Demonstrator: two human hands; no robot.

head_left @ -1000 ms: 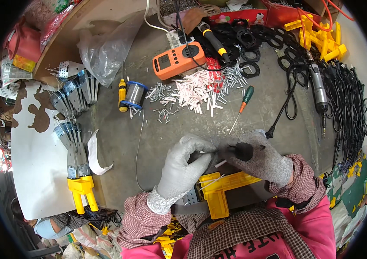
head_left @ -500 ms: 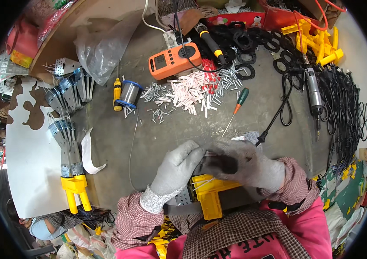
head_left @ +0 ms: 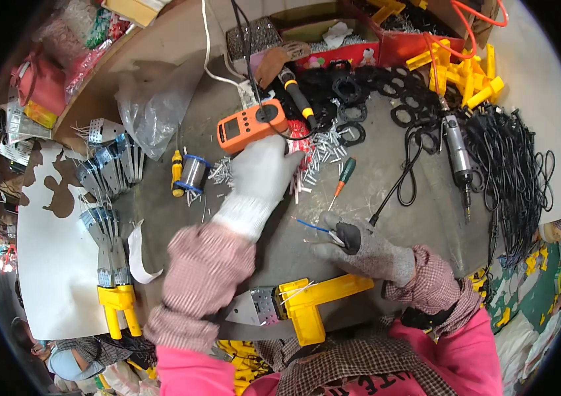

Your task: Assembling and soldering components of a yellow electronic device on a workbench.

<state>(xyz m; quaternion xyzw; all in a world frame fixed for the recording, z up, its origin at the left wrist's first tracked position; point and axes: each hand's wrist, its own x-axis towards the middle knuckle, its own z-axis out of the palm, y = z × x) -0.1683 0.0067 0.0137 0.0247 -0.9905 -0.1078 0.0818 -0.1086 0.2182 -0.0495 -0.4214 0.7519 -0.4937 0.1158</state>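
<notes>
My left hand (head_left: 262, 173), in a white glove, reaches out over a heap of small white tubes (head_left: 323, 150) and lies flat on it, just below an orange meter (head_left: 251, 125). Whether its fingers pinch a tube is hidden. My right hand (head_left: 359, 247), in a grey glove, stays near my body and grips a dark tool with thin blue and white wires (head_left: 313, 226) sticking out to the left. A yellow plastic part on a metal bracket (head_left: 307, 300) lies in front of my chest.
A green-handled screwdriver (head_left: 342, 177), a wire spool (head_left: 193, 175), and a black cable with an electric driver (head_left: 457, 155) lie on the grey bench. Metal brackets (head_left: 105, 198) are stacked at left, yellow parts (head_left: 460, 71) and black rings (head_left: 359, 99) at the back.
My left hand left the wires at my right hand and stretched forward onto the white tube heap. My right hand stayed in place, still holding the tool and wires.
</notes>
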